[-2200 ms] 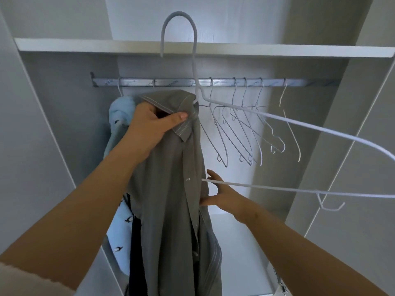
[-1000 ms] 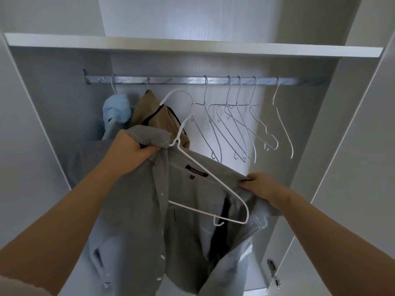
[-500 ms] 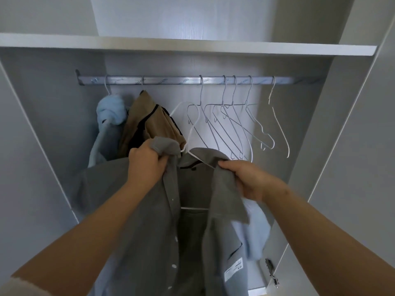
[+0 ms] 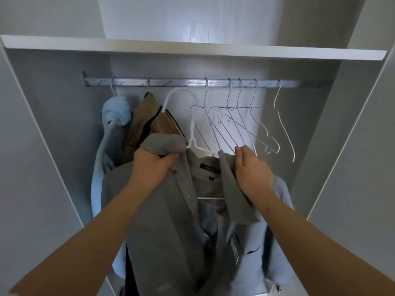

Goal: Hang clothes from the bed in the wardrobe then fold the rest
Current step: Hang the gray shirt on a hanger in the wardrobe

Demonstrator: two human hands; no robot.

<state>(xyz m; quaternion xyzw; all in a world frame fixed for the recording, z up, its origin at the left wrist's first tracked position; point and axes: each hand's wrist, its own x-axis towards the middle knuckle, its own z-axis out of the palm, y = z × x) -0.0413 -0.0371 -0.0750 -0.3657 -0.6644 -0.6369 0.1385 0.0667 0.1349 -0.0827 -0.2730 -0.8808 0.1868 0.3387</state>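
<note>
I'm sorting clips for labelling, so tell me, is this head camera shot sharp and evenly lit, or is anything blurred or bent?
Head view: soft light, brightest on the back panel behind the bare hangers, dimmer at left, no glare; head view: the rail is crisp, the grey shirt lower down and the right hand slightly smeared; head view: wide-angle bend slants the sides of the wardrobe.

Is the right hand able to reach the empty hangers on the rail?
Probably yes. The right hand appears close under the empty hangers with nothing between them, but it grips the grey shirt, so it would have to let go first.
</note>
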